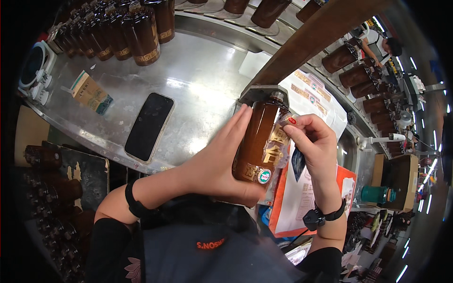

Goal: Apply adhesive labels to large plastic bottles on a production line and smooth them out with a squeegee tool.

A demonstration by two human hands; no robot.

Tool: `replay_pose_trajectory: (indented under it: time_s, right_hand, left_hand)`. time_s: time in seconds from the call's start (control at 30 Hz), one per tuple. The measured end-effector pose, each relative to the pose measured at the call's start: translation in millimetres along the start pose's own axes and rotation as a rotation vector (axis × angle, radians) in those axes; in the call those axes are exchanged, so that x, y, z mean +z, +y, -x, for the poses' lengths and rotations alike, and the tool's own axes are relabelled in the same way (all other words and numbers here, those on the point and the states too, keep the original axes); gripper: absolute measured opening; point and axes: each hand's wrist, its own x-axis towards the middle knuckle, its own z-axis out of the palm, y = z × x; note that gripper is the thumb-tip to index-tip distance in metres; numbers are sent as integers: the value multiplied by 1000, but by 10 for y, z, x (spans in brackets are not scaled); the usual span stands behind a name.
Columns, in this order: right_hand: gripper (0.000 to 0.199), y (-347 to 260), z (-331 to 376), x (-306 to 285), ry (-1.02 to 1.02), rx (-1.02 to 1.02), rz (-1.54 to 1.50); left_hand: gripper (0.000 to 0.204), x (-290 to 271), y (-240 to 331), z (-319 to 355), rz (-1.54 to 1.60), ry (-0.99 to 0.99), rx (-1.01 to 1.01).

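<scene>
Both hands grip one brown bottle (pixel 257 141): left hand (pixel 214 165) cradles it, right hand (pixel 309 139) pinches its gold label (pixel 278 141). Uneven pressure could crease or skew the label.

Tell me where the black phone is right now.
In the head view the black phone lies flat, screen up, on the metal table, left of centre. It sits apart from the left hand holding the brown bottle, with a small carton further left.
</scene>
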Motion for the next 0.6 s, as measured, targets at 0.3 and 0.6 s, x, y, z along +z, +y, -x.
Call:
replay_pose_trajectory:
  time_s: [0.3, 0.6]
  right_hand:
    - [15, 89, -30, 74, 101, -60, 94]
    - [27, 144, -139, 89, 116, -3, -123]
  left_hand:
    - [110, 241, -31, -244, 435, 85, -274]
    - [109, 264, -70, -249, 467, 57, -300]
